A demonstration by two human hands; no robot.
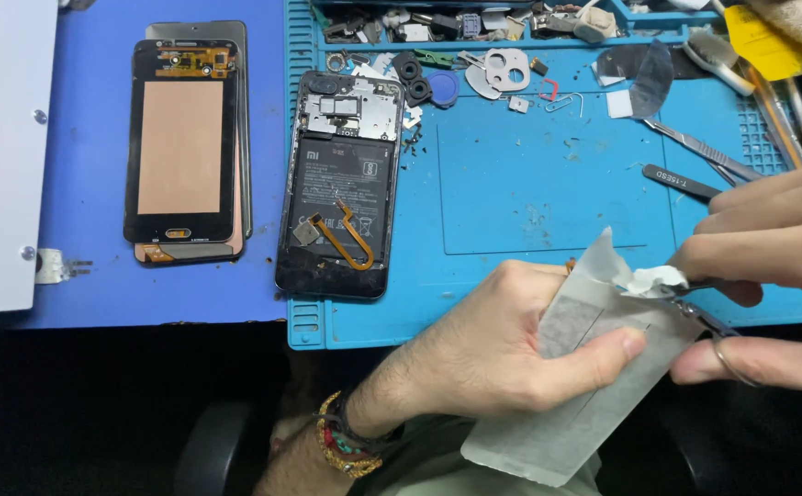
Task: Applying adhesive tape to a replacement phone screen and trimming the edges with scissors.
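1. Blue covers most of the desk (pixel 171 9), and a blue rubber mat (pixel 529 193) lies on the right part of it.
2. An open phone (pixel 338 184) with its back off lies at the mat's left edge. Two screen panels (pixel 185 142) lie stacked to its left, well apart from the hands.
3. Tweezers (pixel 681 182) and a thin metal tool (pixel 704 147) lie on the mat just behind the right hand (pixel 768 276).
4. The left hand (pixel 502 349) has its fingers closed on a clear plastic sheet (pixel 566 404), held in front of the desk edge.
5. The right hand's fingers grip small scissors (pixel 708 317) at the sheet's top. They are mostly hidden by the fingers.
6. The right hand is cut off at the picture's edge.
7. A tray (pixel 658 18) at the back of the mat holds many small parts, too tiny to tell apart.
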